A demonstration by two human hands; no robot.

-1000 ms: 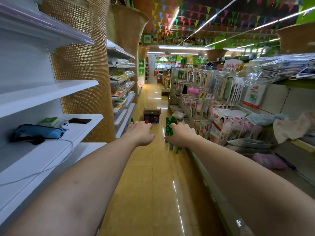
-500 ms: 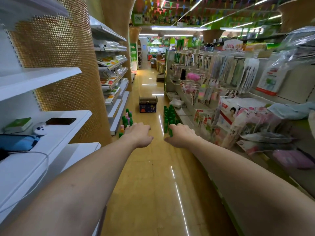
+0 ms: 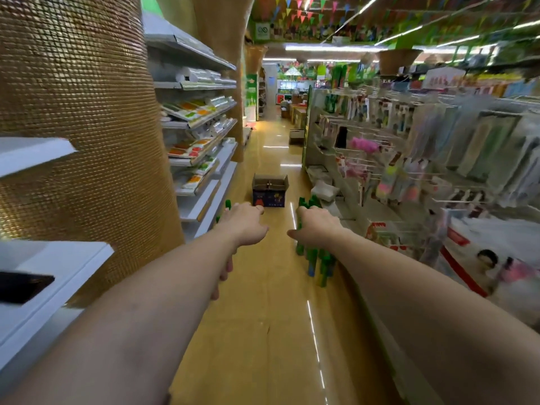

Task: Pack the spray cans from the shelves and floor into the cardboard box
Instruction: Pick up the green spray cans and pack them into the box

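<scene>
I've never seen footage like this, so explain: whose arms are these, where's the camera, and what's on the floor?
The camera sits on a person's head, looking down a shop aisle, so the bare arms are theirs. The left hand and right hand reach forward, backs toward you; whether either grips anything is hidden. Green spray cans stand on the floor by the right shelving. Farther on stands an open cardboard box.

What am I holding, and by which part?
Cannot tell: the left hand and right hand show only their backs; green cans stand on the floor beyond.
</scene>
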